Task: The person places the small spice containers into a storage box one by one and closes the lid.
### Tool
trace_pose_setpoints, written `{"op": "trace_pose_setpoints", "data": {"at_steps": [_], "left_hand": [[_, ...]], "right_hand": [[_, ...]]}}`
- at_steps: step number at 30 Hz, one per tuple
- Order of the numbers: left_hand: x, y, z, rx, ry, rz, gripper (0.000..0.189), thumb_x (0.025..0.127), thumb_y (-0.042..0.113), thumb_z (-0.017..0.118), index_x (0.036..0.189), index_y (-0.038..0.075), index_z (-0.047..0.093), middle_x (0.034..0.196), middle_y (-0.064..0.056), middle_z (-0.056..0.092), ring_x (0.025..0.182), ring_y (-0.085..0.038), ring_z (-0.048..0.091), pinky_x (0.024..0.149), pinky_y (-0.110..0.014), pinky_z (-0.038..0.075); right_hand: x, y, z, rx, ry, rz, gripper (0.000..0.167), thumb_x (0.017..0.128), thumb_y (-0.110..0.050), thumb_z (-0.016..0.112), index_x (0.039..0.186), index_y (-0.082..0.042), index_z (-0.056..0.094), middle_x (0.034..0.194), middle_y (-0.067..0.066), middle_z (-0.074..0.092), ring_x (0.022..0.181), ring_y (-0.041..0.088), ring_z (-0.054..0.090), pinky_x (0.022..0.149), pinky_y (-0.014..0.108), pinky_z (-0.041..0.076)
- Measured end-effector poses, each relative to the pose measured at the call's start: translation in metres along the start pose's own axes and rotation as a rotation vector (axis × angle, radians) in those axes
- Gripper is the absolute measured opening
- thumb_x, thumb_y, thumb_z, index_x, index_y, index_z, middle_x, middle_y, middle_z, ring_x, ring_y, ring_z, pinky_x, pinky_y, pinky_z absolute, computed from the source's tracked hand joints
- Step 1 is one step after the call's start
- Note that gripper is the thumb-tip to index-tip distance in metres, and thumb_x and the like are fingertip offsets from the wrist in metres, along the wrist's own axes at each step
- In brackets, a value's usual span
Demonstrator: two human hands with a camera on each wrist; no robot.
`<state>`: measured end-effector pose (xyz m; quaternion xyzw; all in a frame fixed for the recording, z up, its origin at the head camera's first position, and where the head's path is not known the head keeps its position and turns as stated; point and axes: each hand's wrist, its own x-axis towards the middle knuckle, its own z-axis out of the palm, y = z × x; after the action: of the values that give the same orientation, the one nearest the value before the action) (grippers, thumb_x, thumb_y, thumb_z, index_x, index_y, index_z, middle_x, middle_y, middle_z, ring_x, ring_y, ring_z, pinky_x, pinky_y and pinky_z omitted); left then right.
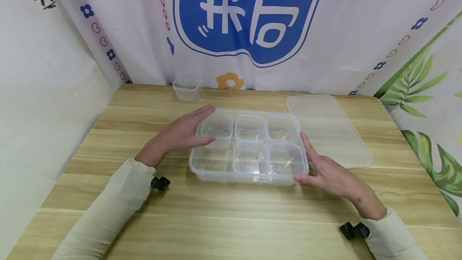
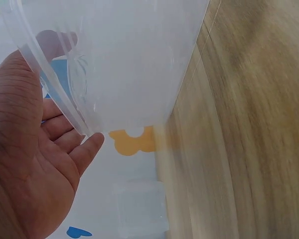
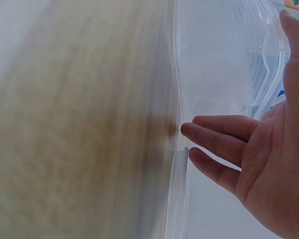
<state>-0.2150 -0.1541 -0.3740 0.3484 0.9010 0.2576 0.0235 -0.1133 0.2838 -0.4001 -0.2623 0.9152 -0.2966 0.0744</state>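
Observation:
A large clear plastic container (image 1: 213,177) stands on the table, holding several small clear boxes in two rows. Its front-left part has no small box. My left hand (image 1: 180,131) reaches over the left rim, thumb and fingers spread, beside the back-left small box (image 1: 221,143). Through the clear wall in the left wrist view, the thumb shows beyond the rim. My right hand (image 1: 330,173) lies along the container's right side, thumb at the front-right corner and fingers extended. In the right wrist view its fingers are straight, close to the wall; contact is hard to tell.
One more small clear box (image 1: 187,89) stands at the table's back left. A flat clear lid (image 1: 332,131) lies right of the container, near my right hand. A printed curtain (image 1: 144,31) hangs behind the wooden table (image 1: 231,220).

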Motion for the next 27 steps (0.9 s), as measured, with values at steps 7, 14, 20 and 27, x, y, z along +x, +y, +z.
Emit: {"op": "trace_pose_setpoints", "data": {"at_steps": [7, 14, 20, 27], "left_hand": [[-0.0001, -0.0005, 0.0002, 0.001, 0.003, 0.002, 0.088, 0.096, 0.046, 0.072, 0.162, 0.005, 0.029, 0.167, -0.012, 0.025, 0.152, -0.029, 0.026, 0.119, -0.049, 0.027], [0.0, 0.0004, -0.0009, -0.004, 0.006, -0.003, 0.087, 0.096, 0.045, 0.072, 0.162, 0.007, 0.029, 0.167, -0.011, 0.026, 0.151, -0.029, 0.027, 0.119, -0.049, 0.027], [0.0006, 0.0008, -0.0014, -0.007, 0.037, 0.007, 0.084, 0.097, 0.044, 0.072, 0.161, 0.007, 0.032, 0.166, -0.014, 0.027, 0.152, -0.03, 0.026, 0.119, -0.052, 0.027], [0.0032, -0.0019, -0.0039, -0.023, 0.116, 0.037, 0.068, 0.101, 0.037, 0.068, 0.157, 0.01, 0.041, 0.161, -0.012, 0.038, 0.145, -0.03, 0.038, 0.114, -0.053, 0.036]], "right_hand": [[0.0001, -0.0004, -0.0003, -0.004, -0.005, 0.005, 0.113, 0.097, -0.039, 0.073, 0.164, -0.021, -0.016, 0.153, 0.036, 0.034, 0.134, 0.048, 0.047, 0.108, 0.064, 0.037], [-0.0002, -0.0003, -0.0003, -0.006, -0.004, 0.003, 0.113, 0.097, -0.039, 0.073, 0.164, -0.02, -0.016, 0.153, 0.036, 0.034, 0.134, 0.048, 0.047, 0.108, 0.064, 0.037], [-0.0007, -0.0003, -0.0001, -0.01, -0.001, 0.002, 0.113, 0.097, -0.039, 0.073, 0.164, -0.021, -0.016, 0.152, 0.037, 0.036, 0.133, 0.048, 0.048, 0.108, 0.064, 0.037], [-0.0006, 0.0004, -0.0002, -0.006, -0.002, 0.002, 0.112, 0.097, -0.039, 0.073, 0.164, -0.021, -0.016, 0.152, 0.036, 0.036, 0.133, 0.048, 0.047, 0.108, 0.063, 0.037]]}}
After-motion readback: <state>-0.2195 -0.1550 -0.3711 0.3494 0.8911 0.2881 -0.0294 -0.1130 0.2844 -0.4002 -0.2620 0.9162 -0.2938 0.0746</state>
